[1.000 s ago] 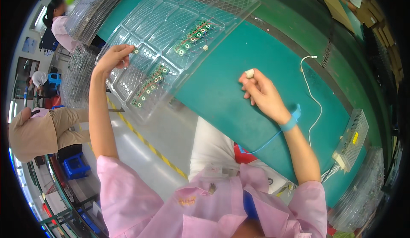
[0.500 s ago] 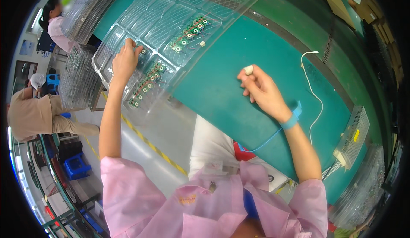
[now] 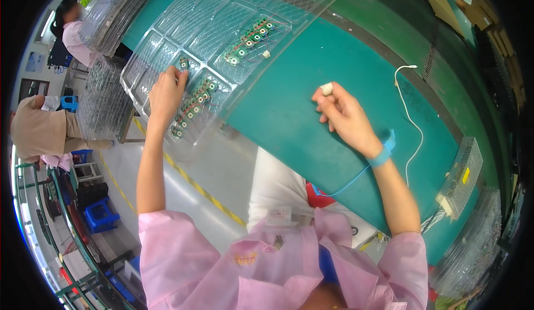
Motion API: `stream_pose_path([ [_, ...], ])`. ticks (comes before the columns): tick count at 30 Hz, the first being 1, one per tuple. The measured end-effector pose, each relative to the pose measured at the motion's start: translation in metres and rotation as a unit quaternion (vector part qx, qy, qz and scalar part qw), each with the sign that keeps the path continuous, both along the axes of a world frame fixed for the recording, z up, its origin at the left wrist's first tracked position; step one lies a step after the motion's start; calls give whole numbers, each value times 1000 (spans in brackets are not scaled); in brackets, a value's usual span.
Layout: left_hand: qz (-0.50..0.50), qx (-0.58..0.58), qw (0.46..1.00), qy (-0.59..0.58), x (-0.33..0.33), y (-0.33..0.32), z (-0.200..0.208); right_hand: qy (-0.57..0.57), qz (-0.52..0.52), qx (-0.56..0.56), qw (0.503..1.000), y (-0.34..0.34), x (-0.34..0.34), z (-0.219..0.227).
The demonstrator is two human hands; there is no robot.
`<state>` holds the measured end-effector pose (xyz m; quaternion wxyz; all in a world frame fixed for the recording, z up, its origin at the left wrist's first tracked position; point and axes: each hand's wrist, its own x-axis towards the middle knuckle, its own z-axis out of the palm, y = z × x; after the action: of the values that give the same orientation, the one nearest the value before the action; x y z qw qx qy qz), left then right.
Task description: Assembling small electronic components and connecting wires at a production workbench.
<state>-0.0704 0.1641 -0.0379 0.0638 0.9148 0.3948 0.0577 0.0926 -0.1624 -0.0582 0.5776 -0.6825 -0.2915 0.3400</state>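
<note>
Nearest to me, my pink smock sleeves [image 3: 183, 254] filled the six o'clock part of the view. My right hand [image 3: 345, 115] hovered above the green bench mat [image 3: 334, 65] at about three o'clock from centre, fingers curled shut around a small white piece [image 3: 326, 88] that peeped out at the thumb and fingertip. A blue wrist strap [image 3: 384, 153] circled that wrist, its blue cord trailing back toward me at five o'clock. A thin white cable [image 3: 410, 122] curled on the mat just beyond the wrist.

My left hand [image 3: 166, 90] reached out at ten o'clock and rested on the clear plastic tray [image 3: 222, 26], fingertips pressed at a small green circuit board [image 3: 183, 63] in one compartment; I could not tell whether the fingers pinched it or only touched it. A row of green boards [image 3: 194, 101] lay in the compartment right beside that hand, and another row [image 3: 250, 37] lay farther off at twelve o'clock.

At four o'clock a metal mesh box [image 3: 460, 174] sat on the mat's edge. Farther away at nine o'clock a person in a tan top [image 3: 39, 129] sat beside stacked clear trays [image 3: 103, 98], and at eleven o'clock another person in pink [image 3: 75, 35] worked.
</note>
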Motion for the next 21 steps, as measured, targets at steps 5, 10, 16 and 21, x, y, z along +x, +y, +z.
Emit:
stream_pose_path([
  [5,13,-151,987,-48,7,20,-3,1,2,0,1000,1,-1,2],
  [10,-48,-230,971,-55,9,15,19,-1,3,-3,1000,1,0,3],
  [16,-71,2,997,-12,6,5,25,-6,6,-7,1000,-1,2,1],
  [21,-110,-55,976,-180,7,19,-2,-8,6,-2,1000,2,-2,5],
])
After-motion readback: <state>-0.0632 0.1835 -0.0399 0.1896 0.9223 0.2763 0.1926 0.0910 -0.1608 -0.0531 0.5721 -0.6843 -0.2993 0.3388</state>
